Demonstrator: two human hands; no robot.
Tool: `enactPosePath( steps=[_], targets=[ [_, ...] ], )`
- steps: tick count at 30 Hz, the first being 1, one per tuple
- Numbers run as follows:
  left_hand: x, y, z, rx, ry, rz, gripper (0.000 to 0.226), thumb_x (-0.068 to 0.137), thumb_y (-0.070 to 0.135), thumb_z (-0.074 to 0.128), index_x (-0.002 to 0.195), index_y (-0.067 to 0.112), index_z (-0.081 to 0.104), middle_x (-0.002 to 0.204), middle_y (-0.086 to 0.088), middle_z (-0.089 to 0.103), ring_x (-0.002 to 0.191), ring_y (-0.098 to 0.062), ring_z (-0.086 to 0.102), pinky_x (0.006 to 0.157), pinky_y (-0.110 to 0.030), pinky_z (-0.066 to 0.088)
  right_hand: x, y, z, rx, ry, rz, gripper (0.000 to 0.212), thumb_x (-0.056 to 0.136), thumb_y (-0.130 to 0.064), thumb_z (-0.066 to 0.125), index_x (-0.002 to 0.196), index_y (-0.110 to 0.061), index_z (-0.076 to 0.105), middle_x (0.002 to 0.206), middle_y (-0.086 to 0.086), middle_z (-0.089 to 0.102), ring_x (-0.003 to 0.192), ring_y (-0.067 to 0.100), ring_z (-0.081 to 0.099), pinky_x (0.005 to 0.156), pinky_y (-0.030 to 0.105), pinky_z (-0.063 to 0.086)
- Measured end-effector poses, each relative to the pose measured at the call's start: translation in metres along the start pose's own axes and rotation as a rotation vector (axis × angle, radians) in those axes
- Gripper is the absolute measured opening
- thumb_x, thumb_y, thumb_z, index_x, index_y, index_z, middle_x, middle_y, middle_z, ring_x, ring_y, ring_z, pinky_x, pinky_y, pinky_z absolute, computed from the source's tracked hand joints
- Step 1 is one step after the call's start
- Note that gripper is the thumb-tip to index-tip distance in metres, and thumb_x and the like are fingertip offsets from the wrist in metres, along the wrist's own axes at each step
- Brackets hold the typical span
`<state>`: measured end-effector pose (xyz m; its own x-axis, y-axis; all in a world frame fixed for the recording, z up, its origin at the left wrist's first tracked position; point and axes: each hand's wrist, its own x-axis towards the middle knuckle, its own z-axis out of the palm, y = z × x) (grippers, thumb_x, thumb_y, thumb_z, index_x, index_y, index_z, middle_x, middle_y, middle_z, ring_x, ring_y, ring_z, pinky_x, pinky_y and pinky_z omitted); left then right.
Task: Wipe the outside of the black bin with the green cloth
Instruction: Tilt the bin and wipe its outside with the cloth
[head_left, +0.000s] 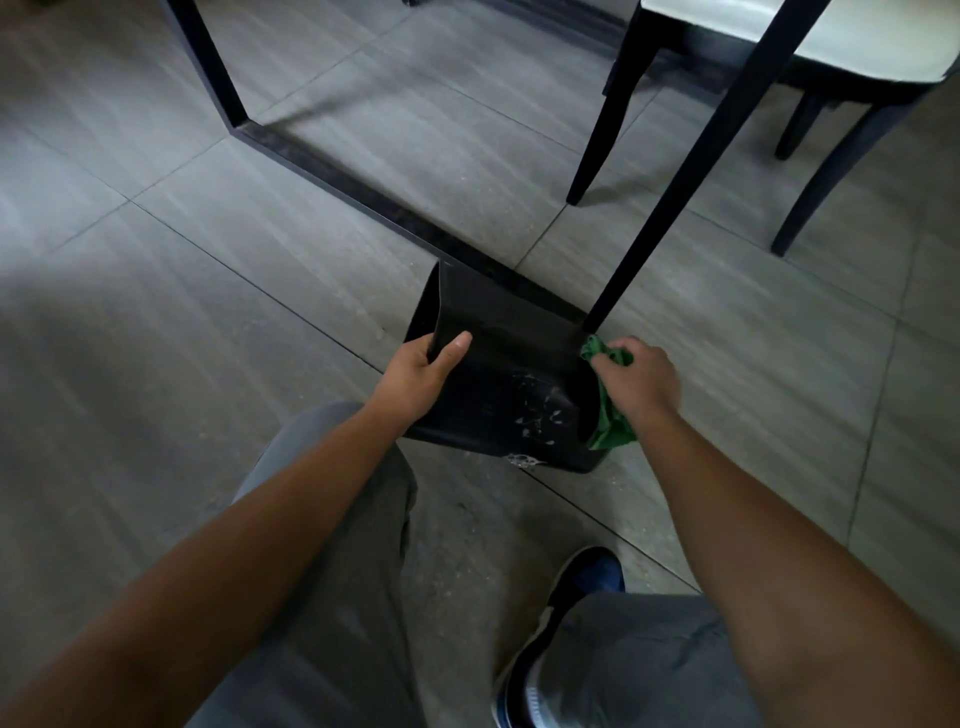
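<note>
Black bin (498, 364): sitting on the grey tiled floor (208, 312) just in front of the person's knees, beside the black table frame (332, 171); its open top is facing the camera, and pale specks are showing on the inner wall.
Left hand (421, 371): gripping the bin's left rim, thumb lying inside the bin, the other fingers wrapping round the outer face; the forearm is reaching forward, nearly straight.
Right hand (641, 379): clutching the green cloth (610, 415), fingers curling round it, knuckles facing up; the hand is sitting at the bin's right side.
Green cloth: bunching in the right hand and hanging down against the bin's right outer wall; a tip is poking out past the fingers near the slanted table leg (691, 176).
Right arm: extending forward, wrist bending slightly inward towards the bin.
Legs: grey trousers (332, 545) filling the lower frame, one dark shoe (571, 597) resting on the floor.
Behind: a chair (810, 62) with a pale seat and black legs standing at upper right.
</note>
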<state>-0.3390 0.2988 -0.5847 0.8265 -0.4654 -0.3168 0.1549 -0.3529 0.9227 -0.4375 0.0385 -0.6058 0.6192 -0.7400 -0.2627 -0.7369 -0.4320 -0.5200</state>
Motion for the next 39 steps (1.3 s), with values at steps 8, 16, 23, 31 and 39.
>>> enactPosePath(
  steps=[8,16,23,31,39],
  targets=[
    [0.008,-0.004,0.002,-0.098,0.094,-0.001,0.035,0.106,0.050,0.046,0.104,0.024,0.069,0.099,0.003,0.076,0.093,-0.014,0.074,0.087,-0.036,0.058,-0.097,-0.080,0.091,0.274,0.289,-0.311,0.036,0.081,-0.040,0.068,0.113,-0.024,0.070,0.123,0.008,0.056,0.101,0.026,0.059,0.075,0.030,0.048],
    [0.004,-0.002,-0.008,-0.145,0.106,-0.101,0.041,0.106,0.053,0.039,0.116,0.021,0.063,0.112,-0.003,0.070,0.105,-0.019,0.067,0.097,-0.039,0.052,-0.065,-0.023,0.105,0.172,0.466,-0.117,0.040,0.100,-0.041,0.060,0.133,-0.018,0.059,0.138,0.021,0.051,0.119,0.037,0.055,0.088,0.037,0.048],
    [0.005,0.000,-0.005,-0.115,0.046,-0.043,0.034,0.106,0.049,0.044,0.107,0.023,0.065,0.109,-0.005,0.071,0.104,-0.021,0.068,0.097,-0.038,0.053,-0.014,-0.020,0.065,0.264,0.517,0.171,0.038,0.097,-0.041,0.059,0.130,-0.023,0.065,0.139,0.018,0.051,0.118,0.038,0.055,0.089,0.048,0.053],
    [0.005,-0.003,-0.010,-0.047,0.116,-0.009,0.033,0.106,0.047,0.048,0.091,0.025,0.068,0.084,0.006,0.072,0.078,-0.007,0.071,0.070,-0.021,0.054,-0.060,-0.085,0.097,0.136,0.467,-0.437,0.027,0.093,-0.037,0.065,0.111,-0.019,0.073,0.117,0.014,0.062,0.098,0.026,0.059,0.073,0.027,0.041],
    [0.005,-0.003,-0.007,-0.036,0.108,-0.006,0.041,0.105,0.048,0.047,0.115,0.015,0.069,0.102,0.006,0.072,0.094,-0.008,0.069,0.084,-0.024,0.054,-0.045,-0.058,0.073,0.173,0.481,-0.003,0.028,0.092,-0.035,0.064,0.115,-0.020,0.070,0.124,0.016,0.057,0.106,0.032,0.057,0.080,0.039,0.053]
  ],
)
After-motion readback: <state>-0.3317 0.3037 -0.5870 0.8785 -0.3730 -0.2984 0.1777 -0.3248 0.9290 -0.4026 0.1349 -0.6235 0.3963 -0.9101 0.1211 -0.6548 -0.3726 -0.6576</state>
